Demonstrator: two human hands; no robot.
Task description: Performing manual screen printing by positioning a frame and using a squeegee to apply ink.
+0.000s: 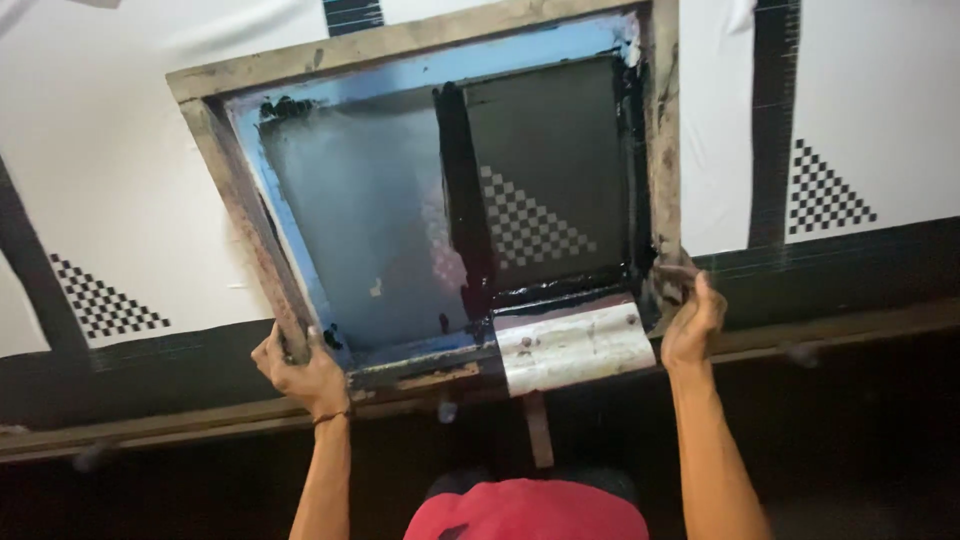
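Head view. Screen-printing frame [440, 190], wooden, w/ blue-taped inner border and dark mesh, taken as landmark; it sits tilted over white fabric [110, 150] on a long table, near edge toward the person.

Left hand [300, 370]: closed around the frame's near-left corner, fingers wrapped over the wooden bar, thumb underneath. Right hand [690, 315]: closed on the frame's near-right corner, fingers curled over the wood. Both arms extend up from the bottom edge.

Inside the frame: thick band of black ink [462, 200] runs roughly down the middle of the mesh, w/ more ink pooled along the right and near inner edges. Right of that band a checkered triangle pattern [530, 225] shows through the mesh. Squeegee [575, 345], pale blade stained w/ rust-coloured spots, lies against the frame's near bar, between the two hands; its wooden handle [538, 430] points toward the person.

Outside the frame: printed checkered triangles on the fabric, one to the left [105, 300], one to the right [825, 195], each beside a black stripe. Wooden table rail [850, 325] passes below the frame's near edge. Red cap [525, 512] at bottom centre, below the squeegee handle.
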